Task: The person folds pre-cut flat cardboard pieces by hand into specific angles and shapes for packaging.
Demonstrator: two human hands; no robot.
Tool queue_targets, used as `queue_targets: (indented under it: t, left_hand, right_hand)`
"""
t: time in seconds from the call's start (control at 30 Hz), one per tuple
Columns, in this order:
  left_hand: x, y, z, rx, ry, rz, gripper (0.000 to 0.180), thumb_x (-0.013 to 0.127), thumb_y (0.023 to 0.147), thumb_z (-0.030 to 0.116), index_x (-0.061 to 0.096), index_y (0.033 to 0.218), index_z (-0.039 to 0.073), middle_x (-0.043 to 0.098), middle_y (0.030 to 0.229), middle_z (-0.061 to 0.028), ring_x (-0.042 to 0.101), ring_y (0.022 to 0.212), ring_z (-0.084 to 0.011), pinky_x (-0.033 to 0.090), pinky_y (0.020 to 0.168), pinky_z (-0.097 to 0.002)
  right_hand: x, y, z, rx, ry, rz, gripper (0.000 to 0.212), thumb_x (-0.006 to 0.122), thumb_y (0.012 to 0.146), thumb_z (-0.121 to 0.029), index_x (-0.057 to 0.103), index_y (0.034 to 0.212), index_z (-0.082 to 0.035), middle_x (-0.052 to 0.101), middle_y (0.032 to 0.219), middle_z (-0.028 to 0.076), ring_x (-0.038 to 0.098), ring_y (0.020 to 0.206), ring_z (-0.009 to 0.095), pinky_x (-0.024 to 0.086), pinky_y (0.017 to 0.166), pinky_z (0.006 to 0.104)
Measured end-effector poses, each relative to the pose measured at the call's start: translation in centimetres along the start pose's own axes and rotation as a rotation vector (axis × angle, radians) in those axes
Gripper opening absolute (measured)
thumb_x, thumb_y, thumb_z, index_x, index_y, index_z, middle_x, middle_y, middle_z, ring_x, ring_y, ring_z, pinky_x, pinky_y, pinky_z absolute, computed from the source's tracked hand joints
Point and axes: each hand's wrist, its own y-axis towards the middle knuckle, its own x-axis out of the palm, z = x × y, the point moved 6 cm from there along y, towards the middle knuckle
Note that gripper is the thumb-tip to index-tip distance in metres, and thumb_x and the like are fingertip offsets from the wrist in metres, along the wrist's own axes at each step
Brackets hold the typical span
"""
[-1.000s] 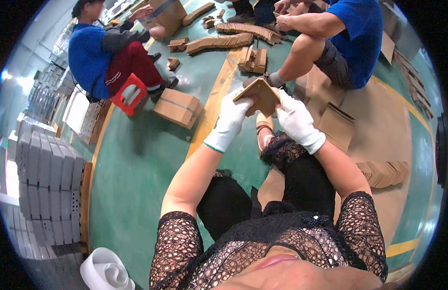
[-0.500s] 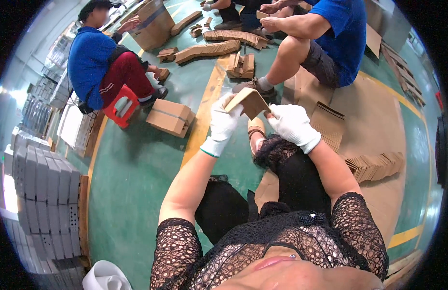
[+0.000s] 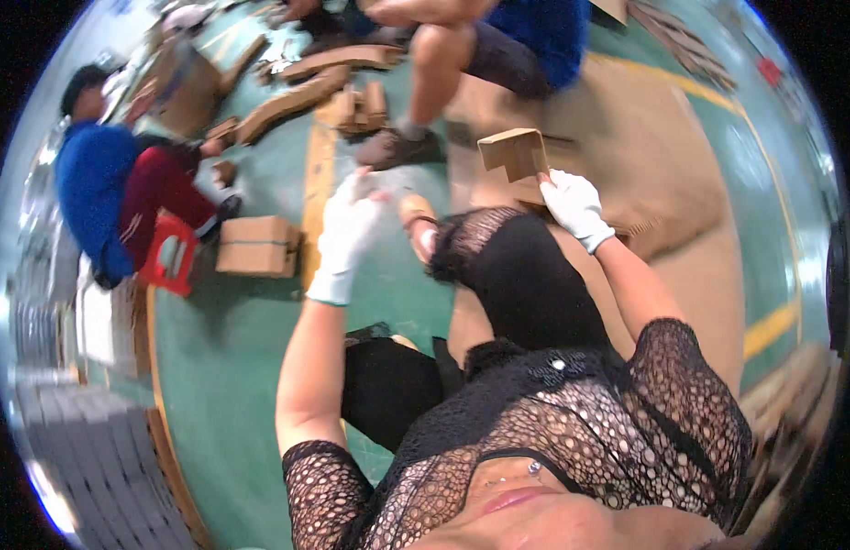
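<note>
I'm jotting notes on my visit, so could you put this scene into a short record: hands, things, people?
Left hand: white glove, blurred, no object visible in it
Right hand: white glove, holding a folded cardboard piece near its lower edge
Floor: green, with a large cardboard sheet at right
Left side: closed carton, red stool
People: a person in blue seated at left; another partly visible at top

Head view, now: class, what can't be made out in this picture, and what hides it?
In the head view:
- Left hand: blur hides how its fingers bend.
- Folded cardboard: the gripped edge is partly behind the right hand.
- Cardboard pile beyond that hand: blur hides the number of pieces.
- Co-worker's blue shirt: cut off by the top edge.
</note>
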Motion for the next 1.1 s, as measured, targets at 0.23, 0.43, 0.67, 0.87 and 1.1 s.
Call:
queue_targets:
  t: [0.23, 0.43, 0.67, 0.87, 1.1]
  left_hand:
    - [1.5, -0.3, 0.0, -0.130, -0.348, -0.132, 0.045, 0.055, 0.085, 0.011, 0.044, 0.124, -0.008, 0.054, 0.119, -0.0160, 0.053, 0.105, -0.0174, 0.040, 0.091, -0.0271]
    - [3.4, -1.0, 0.7, -0.117, -0.320, -0.247, 0.045, 0.053, 0.088, 0.013, 0.042, 0.126, -0.008, 0.055, 0.119, -0.0170, 0.054, 0.105, -0.0184, 0.041, 0.090, -0.0276]
    - [3.1, -1.7, 0.0, -0.140, -0.311, -0.249, 0.046, 0.052, 0.089, 0.015, 0.041, 0.125, -0.011, 0.055, 0.118, -0.0172, 0.055, 0.106, -0.0207, 0.042, 0.089, -0.0282]
    - [2.9, -1.3, -0.2, -0.133, -0.313, -0.260, 0.040, 0.051, 0.088, 0.011, 0.045, 0.123, -0.009, 0.056, 0.116, -0.0153, 0.056, 0.103, -0.0182, 0.043, 0.088, -0.0283]
    - [2.7, -1.3, -0.7, -0.107, -0.316, -0.248, 0.043, 0.049, 0.090, 0.015, 0.042, 0.125, -0.009, 0.057, 0.115, -0.0172, 0.057, 0.101, -0.0209, 0.044, 0.088, -0.0290]
  right_hand:
    - [2.1, -18.3, 12.9, 0.304, -0.158, -0.337, 0.036, 0.040, 0.088, -0.034, 0.061, 0.080, -0.006, 0.063, 0.079, 0.017, 0.060, 0.077, 0.036, 0.046, 0.072, 0.0447]
    - [2.4, -20.4, 16.8, 0.528, -0.278, -0.271, 0.037, 0.039, 0.088, -0.036, 0.060, 0.078, -0.007, 0.063, 0.081, 0.015, 0.060, 0.078, 0.034, 0.046, 0.073, 0.0447]
    - [2.2, -18.6, 19.9, 0.734, -0.274, -0.190, 0.041, 0.037, 0.088, -0.038, 0.064, 0.085, -0.007, 0.064, 0.087, 0.017, 0.060, 0.084, 0.035, 0.045, 0.076, 0.0450]
    - [2.1, -17.9, 19.7, 0.794, -0.227, -0.199, 0.043, 0.038, 0.087, -0.039, 0.064, 0.083, -0.005, 0.063, 0.087, 0.019, 0.060, 0.085, 0.036, 0.045, 0.077, 0.0453]
    - [4.7, -18.3, 16.8, 0.530, -0.179, -0.430, 0.040, 0.040, 0.083, -0.036, 0.065, 0.086, -0.006, 0.063, 0.093, 0.019, 0.059, 0.088, 0.035, 0.045, 0.081, 0.0436]
